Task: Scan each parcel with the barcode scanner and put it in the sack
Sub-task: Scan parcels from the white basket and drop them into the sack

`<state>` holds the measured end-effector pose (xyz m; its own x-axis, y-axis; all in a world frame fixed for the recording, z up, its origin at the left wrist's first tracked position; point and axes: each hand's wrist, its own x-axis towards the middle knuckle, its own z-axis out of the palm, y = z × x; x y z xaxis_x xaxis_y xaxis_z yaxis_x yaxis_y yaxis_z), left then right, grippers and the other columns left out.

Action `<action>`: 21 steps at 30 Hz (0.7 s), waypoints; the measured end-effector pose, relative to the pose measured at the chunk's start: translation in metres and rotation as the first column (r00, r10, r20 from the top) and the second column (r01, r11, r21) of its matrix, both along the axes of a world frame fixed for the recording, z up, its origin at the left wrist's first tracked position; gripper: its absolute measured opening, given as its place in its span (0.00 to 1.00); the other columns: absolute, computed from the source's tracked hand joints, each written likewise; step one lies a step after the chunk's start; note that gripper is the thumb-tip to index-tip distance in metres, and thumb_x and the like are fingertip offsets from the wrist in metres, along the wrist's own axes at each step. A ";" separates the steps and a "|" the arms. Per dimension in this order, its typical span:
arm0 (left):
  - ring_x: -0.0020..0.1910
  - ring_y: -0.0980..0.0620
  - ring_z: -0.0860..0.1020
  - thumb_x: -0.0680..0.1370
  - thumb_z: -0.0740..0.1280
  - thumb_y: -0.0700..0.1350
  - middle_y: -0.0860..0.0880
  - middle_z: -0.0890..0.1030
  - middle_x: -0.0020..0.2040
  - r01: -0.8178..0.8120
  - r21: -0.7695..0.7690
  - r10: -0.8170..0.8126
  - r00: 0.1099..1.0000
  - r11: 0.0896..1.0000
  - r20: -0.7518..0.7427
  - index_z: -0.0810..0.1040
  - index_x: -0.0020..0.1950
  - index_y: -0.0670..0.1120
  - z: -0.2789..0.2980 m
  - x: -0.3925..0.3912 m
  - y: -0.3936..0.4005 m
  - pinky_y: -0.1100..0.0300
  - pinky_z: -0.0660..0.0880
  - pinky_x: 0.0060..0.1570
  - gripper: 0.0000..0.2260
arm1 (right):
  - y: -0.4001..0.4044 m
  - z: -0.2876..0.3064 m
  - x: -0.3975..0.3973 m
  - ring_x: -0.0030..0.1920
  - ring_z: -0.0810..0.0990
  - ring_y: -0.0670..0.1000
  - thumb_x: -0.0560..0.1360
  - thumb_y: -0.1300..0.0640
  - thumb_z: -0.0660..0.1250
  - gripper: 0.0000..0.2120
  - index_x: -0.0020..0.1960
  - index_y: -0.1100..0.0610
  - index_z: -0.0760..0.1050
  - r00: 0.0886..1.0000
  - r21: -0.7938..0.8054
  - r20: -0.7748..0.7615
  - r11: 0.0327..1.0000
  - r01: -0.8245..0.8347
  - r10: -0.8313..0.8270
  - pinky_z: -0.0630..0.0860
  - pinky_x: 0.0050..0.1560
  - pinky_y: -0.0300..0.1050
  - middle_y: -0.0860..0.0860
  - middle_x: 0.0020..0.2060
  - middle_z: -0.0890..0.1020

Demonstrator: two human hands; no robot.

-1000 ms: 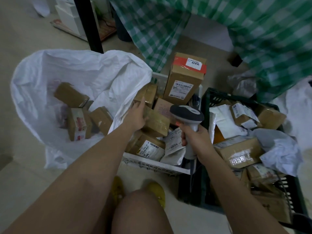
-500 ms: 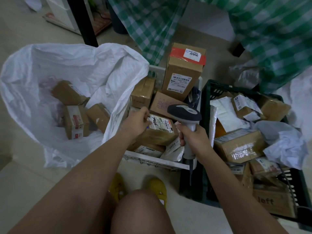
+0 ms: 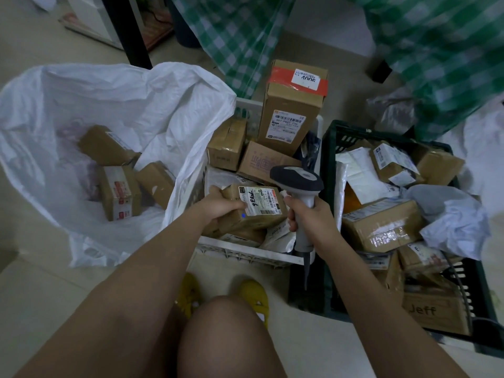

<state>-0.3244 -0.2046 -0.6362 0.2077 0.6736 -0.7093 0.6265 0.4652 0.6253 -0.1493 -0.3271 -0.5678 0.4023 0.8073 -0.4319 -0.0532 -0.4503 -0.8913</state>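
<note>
A wide white sack (image 3: 68,110) gapes open on the floor to the person's left, with several brown boxes already lying in its bottom, while a white crate (image 3: 245,253) directly ahead and a dark green crate (image 3: 331,137) to the right hold parcels apparently waiting to be scanned, among them a tall box (image 3: 291,110) standing upright at the back of the white crate. Over the white crate the left hand (image 3: 218,211) grips a small brown parcel (image 3: 253,211), fingers curled round its near left end, label face up and the box's long axis running left to right, toward the other hand. The right hand (image 3: 306,216) is wrapped round the handle of the barcode scanner (image 3: 297,178), whose head hangs just above and beside the parcel's right end, nose pointing left and down. A small blue dot glows on the parcel's near face, below the label, so the beam looks short of the barcode. The sack's mouth lies beyond the left hand, the nearer of the two for the drop.
</note>
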 end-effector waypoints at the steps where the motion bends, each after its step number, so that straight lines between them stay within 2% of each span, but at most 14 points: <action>1: 0.43 0.56 0.73 0.72 0.74 0.49 0.51 0.72 0.50 -0.018 -0.004 0.019 1.000 1.000 0.020 0.55 0.73 0.47 0.005 -0.001 -0.002 0.63 0.72 0.36 0.37 | -0.002 0.000 0.001 0.25 0.72 0.47 0.76 0.57 0.68 0.08 0.41 0.59 0.73 1.000 -0.003 0.002 1.000 0.006 -0.006 0.73 0.29 0.40 0.53 0.28 0.75; 3: 0.52 0.50 0.75 0.71 0.75 0.47 0.48 0.72 0.58 -0.036 -0.020 0.037 0.999 0.999 0.039 0.52 0.74 0.53 0.013 -0.005 -0.005 0.56 0.78 0.44 0.40 | -0.006 0.001 0.002 0.25 0.72 0.47 0.76 0.57 0.68 0.09 0.40 0.60 0.73 1.000 0.000 0.007 1.000 0.024 -0.024 0.73 0.28 0.40 0.53 0.28 0.75; 5: 0.57 0.46 0.75 0.68 0.75 0.48 0.48 0.71 0.64 -0.042 -0.014 0.043 0.997 0.999 0.059 0.55 0.73 0.57 0.021 -0.010 -0.005 0.51 0.79 0.51 0.40 | -0.009 0.001 0.002 0.25 0.72 0.47 0.76 0.57 0.68 0.10 0.40 0.60 0.73 0.999 0.012 0.012 0.999 0.052 -0.052 0.73 0.30 0.41 0.52 0.27 0.75; 9: 0.58 0.47 0.77 0.72 0.73 0.43 0.47 0.75 0.62 -0.165 -0.062 0.176 0.952 0.984 0.252 0.60 0.68 0.53 0.045 -0.021 -0.006 0.48 0.78 0.55 0.30 | -0.010 0.005 -0.002 0.25 0.73 0.46 0.77 0.57 0.67 0.09 0.41 0.60 0.73 0.993 0.064 -0.005 0.991 0.120 -0.120 0.74 0.31 0.41 0.51 0.28 0.76; 12: 0.55 0.47 0.80 0.74 0.71 0.40 0.45 0.76 0.63 -0.223 -0.142 0.262 0.869 0.964 0.419 0.60 0.65 0.52 0.061 -0.027 -0.014 0.45 0.78 0.55 0.27 | -0.002 0.012 -0.014 0.34 0.79 0.47 0.77 0.55 0.68 0.03 0.47 0.51 0.74 0.978 0.138 -0.049 0.969 0.206 -0.201 0.76 0.30 0.34 0.50 0.38 0.81; 13: 0.54 0.47 0.80 0.74 0.72 0.40 0.45 0.77 0.63 -0.221 -0.181 0.281 0.841 0.958 0.462 0.60 0.67 0.52 0.064 -0.029 -0.017 0.46 0.79 0.53 0.28 | 0.002 0.014 -0.020 0.39 0.81 0.48 0.77 0.53 0.68 0.04 0.48 0.47 0.73 0.971 0.159 -0.077 0.959 0.235 -0.226 0.78 0.34 0.35 0.48 0.43 0.81; 15: 0.53 0.46 0.81 0.73 0.73 0.41 0.46 0.77 0.64 -0.192 -0.228 0.286 0.807 0.955 0.516 0.61 0.70 0.51 0.068 -0.032 -0.025 0.47 0.80 0.51 0.31 | 0.008 0.017 -0.032 0.51 0.82 0.50 0.73 0.47 0.72 0.10 0.51 0.41 0.72 0.960 0.179 -0.112 0.945 0.273 -0.256 0.80 0.50 0.45 0.44 0.50 0.82; 17: 0.51 0.48 0.81 0.71 0.76 0.44 0.48 0.79 0.61 -0.142 -0.149 0.199 0.844 0.979 0.498 0.60 0.69 0.54 0.070 -0.034 -0.034 0.46 0.76 0.58 0.34 | 0.012 0.020 -0.043 0.58 0.80 0.51 0.69 0.47 0.75 0.19 0.57 0.44 0.74 0.956 0.210 -0.114 0.934 0.288 -0.269 0.77 0.60 0.54 0.47 0.56 0.81; 19: 0.51 0.52 0.79 0.69 0.77 0.46 0.51 0.79 0.60 -0.097 -0.068 0.118 0.873 0.993 0.473 0.59 0.68 0.56 0.073 -0.035 -0.041 0.51 0.72 0.60 0.35 | 0.015 0.025 -0.052 0.58 0.80 0.50 0.69 0.57 0.77 0.24 0.62 0.51 0.73 0.953 0.252 -0.151 0.922 0.295 -0.264 0.77 0.60 0.50 0.50 0.59 0.80; 21: 0.57 0.51 0.79 0.71 0.74 0.52 0.51 0.79 0.62 -0.067 -0.101 0.110 0.840 0.993 0.531 0.63 0.69 0.56 0.076 -0.037 -0.043 0.54 0.72 0.56 0.31 | 0.017 0.030 -0.055 0.54 0.81 0.48 0.70 0.62 0.76 0.24 0.63 0.56 0.73 0.961 0.281 -0.157 0.923 0.263 -0.227 0.80 0.54 0.44 0.51 0.56 0.82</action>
<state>-0.3614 -0.2477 -0.5598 0.5113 0.6565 -0.5546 0.1592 0.5619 0.8118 -0.2048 -0.3099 -0.5378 0.5643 0.7883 -0.2452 -0.2417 -0.1262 -0.9621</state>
